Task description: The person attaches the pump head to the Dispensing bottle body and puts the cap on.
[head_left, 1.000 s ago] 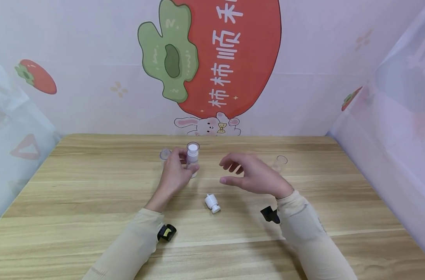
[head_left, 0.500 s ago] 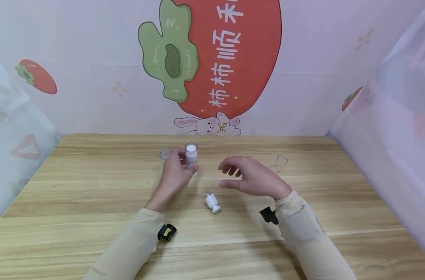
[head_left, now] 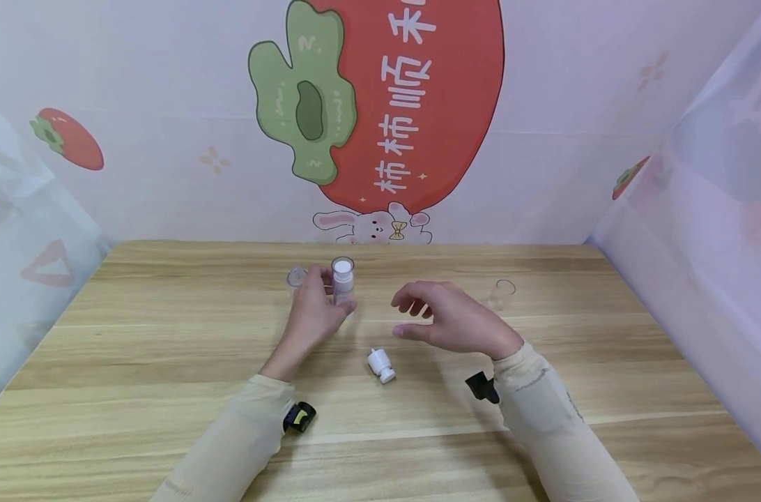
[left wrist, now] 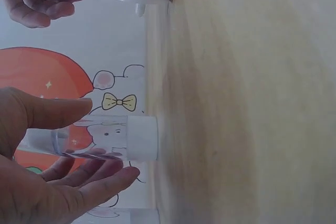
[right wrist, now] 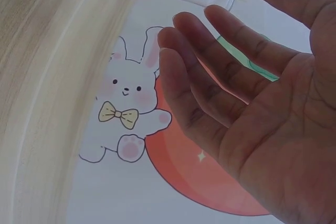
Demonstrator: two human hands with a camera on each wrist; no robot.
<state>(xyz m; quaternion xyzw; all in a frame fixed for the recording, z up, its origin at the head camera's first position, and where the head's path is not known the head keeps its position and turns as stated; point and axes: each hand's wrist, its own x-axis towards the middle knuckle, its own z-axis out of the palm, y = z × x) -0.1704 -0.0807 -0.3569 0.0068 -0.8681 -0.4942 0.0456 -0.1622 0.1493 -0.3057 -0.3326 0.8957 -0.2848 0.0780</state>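
Observation:
My left hand (head_left: 316,301) grips a small clear bottle (head_left: 343,280), upright, with white showing inside its round top. In the left wrist view the thumb lies on one side of its transparent wall and the fingers on the other. That view also shows the white base (left wrist: 142,138) close over the tabletop. To the right, my right hand (head_left: 452,317) hovers with fingers loosely bent and nothing in them. A white pump head (head_left: 380,365) lies on its side between the hands, nearer the body.
Behind the left hand stands a clear round-topped container (head_left: 297,276), partly hidden. A clear, barely visible cup-like piece (head_left: 503,290) is beyond the right hand. The wooden table (head_left: 167,335) meets a printed backdrop (head_left: 543,181) at its far edge.
The bottle's top has shifted slightly left in the left hand. My right hand has moved slightly and then stayed in place. The pump head has not moved.

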